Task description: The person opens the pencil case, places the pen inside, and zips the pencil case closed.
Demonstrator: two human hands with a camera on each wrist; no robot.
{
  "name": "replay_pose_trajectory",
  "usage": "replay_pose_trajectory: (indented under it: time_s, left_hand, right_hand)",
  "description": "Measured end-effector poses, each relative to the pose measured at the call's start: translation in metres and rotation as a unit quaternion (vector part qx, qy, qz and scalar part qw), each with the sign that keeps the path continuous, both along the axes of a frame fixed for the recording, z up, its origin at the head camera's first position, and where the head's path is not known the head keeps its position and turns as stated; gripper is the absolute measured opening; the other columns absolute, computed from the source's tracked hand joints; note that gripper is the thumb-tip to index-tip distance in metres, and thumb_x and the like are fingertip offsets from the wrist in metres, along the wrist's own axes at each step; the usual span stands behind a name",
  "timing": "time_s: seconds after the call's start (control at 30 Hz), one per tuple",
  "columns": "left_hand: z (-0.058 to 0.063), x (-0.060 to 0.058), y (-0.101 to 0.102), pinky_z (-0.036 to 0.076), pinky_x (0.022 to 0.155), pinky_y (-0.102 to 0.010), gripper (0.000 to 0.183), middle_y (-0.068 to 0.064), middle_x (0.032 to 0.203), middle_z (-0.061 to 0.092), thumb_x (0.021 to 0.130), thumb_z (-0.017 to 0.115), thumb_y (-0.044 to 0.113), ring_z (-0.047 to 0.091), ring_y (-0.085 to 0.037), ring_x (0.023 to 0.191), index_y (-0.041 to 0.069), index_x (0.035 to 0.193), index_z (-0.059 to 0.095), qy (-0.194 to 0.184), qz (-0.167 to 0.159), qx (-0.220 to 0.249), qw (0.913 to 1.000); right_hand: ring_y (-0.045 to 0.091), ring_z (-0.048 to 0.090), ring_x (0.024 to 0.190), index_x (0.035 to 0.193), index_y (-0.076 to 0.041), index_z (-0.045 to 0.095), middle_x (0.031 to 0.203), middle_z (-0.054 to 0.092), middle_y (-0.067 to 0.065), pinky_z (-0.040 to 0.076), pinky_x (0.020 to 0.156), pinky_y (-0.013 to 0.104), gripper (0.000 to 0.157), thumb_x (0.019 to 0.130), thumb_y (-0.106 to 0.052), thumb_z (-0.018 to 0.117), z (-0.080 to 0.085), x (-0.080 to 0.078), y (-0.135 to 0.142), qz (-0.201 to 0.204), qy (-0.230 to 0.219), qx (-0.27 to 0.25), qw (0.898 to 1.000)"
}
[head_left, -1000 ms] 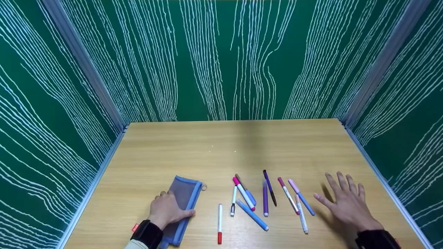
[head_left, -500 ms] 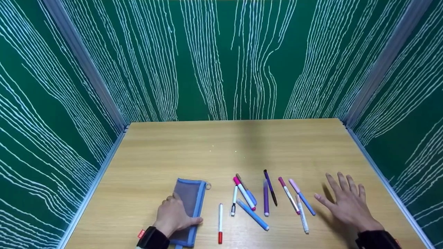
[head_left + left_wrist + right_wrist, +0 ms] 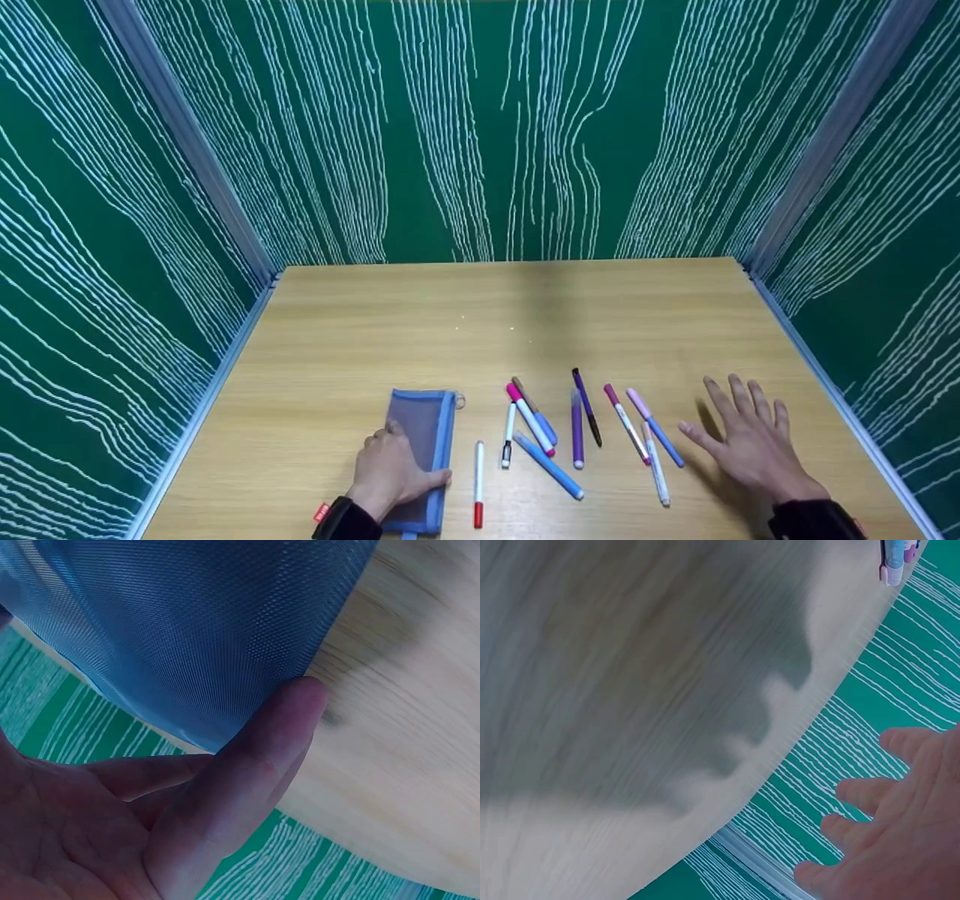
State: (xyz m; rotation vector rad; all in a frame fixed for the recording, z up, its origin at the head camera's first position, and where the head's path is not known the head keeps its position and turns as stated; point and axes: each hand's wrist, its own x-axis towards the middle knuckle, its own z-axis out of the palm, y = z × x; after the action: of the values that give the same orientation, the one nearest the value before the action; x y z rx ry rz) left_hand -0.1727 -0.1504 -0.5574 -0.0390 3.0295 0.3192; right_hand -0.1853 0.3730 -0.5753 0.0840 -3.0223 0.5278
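Both the left hand and the blue mesh pouch have slid rightward since a second ago, and the pouch has turned to point straighter at the far edge of the table. On my feed the right hand and the pens look unmoved.

Closest to my head camera, the black wristbands are cut off, along with the near edge of the table and a blue tab at the pouch's near end.

I see the left hand back up, angled inward, gripping the pouch with its thumb laid across to the right-hand border. Its other fingers are partly hidden behind the mesh in my left wrist view. The pouch lies left of centre, towards the near edge.

Over the table's near right portion, the right hand is palm down, fingers spread wide, holding nothing. I cannot tell whether it touches the wood; my right wrist view gives four fingers and a blurred shadow.

Just right of the pouch lies a red-capped marker. Farther on, the other pens lie scattered between the hands, some overlapping. Beyond the far edge stands the green wall with its wavy white lines.
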Motion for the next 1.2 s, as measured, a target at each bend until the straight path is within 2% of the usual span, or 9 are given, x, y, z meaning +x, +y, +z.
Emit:
replay_pose_trajectory:
  time_s: [0.2,0.47,0.6,0.67,0.77,1.07,1.2]
  left_hand:
    - [-0.002,0.001,0.006,0.057,0.082,-0.051,0.128,-0.031,0.105,0.064,0.065,0.075,0.081,0.063,-0.04,0.096,-0.02,0.137,0.045,0.007,-0.003,0.017,0.9998]
    - [-0.003,0.002,0.008,0.055,0.074,-0.047,0.106,-0.021,0.091,0.064,0.07,0.072,0.08,0.061,-0.032,0.085,-0.015,0.116,0.059,0.002,-0.001,0.028,0.9996]
    - [-0.005,0.004,0.008,0.052,0.066,-0.044,0.084,-0.015,0.08,0.061,0.077,0.068,0.077,0.058,-0.028,0.074,-0.006,0.089,0.064,0.026,-0.01,0.037,0.9989]
    - [-0.006,0.005,0.007,0.049,0.061,-0.042,0.074,-0.011,0.074,0.057,0.08,0.066,0.075,0.055,-0.026,0.068,0.001,0.073,0.06,0.042,-0.016,0.04,0.9982]
    - [-0.006,0.008,0.007,0.045,0.057,-0.04,0.07,-0.007,0.068,0.053,0.083,0.064,0.073,0.051,-0.024,0.062,0.008,0.062,0.051,0.054,-0.018,0.048,0.9972]
    - [-0.006,0.011,0.006,0.049,0.061,-0.044,0.073,-0.013,0.077,0.06,0.088,0.058,0.072,0.057,-0.027,0.07,0.001,0.073,0.06,0.049,-0.01,0.062,0.9968]
    - [-0.007,0.012,0.006,0.051,0.063,-0.045,0.078,-0.016,0.084,0.063,0.089,0.056,0.074,0.059,-0.027,0.076,-0.003,0.086,0.066,0.042,-0.007,0.072,0.9965]
  right_hand:
    - [0.061,-0.007,0.146,0.161,-0.001,0.019,0.16,0.008,0.041,-0.03,0.106,0.063,0.097,0.098,-0.067,0.052,0.001,-0.001,0.0,-0.003,-0.003,0.0,1.0]
    - [0.06,-0.007,0.147,0.16,0.0,0.02,0.16,0.007,0.041,-0.03,0.105,0.062,0.097,0.098,-0.067,0.052,0.002,-0.002,0.0,-0.002,-0.006,-0.004,1.0]
    - [0.06,-0.007,0.147,0.161,-0.001,0.02,0.16,0.009,0.041,-0.029,0.106,0.064,0.096,0.098,-0.067,0.053,0.002,-0.001,0.0,0.0,-0.002,-0.004,1.0]
    - [0.06,-0.004,0.147,0.161,-0.002,0.021,0.16,0.01,0.041,-0.027,0.107,0.066,0.096,0.098,-0.066,0.053,0.002,0.0,0.0,0.002,0.003,-0.004,1.0]
    - [0.06,-0.001,0.148,0.161,-0.001,0.022,0.159,0.011,0.041,-0.026,0.108,0.067,0.094,0.098,-0.064,0.055,0.002,0.0,0.0,0.006,0.01,-0.006,1.0]
    - [0.058,-0.006,0.148,0.161,0.0,0.021,0.16,0.01,0.04,-0.028,0.108,0.065,0.095,0.098,-0.065,0.053,0.0,0.001,-0.001,0.003,0.004,-0.006,1.0]
    - [0.059,-0.004,0.148,0.16,0.0,0.021,0.159,0.011,0.041,-0.028,0.107,0.063,0.095,0.098,-0.064,0.053,-0.001,0.002,-0.001,0.003,0.004,-0.003,1.0]
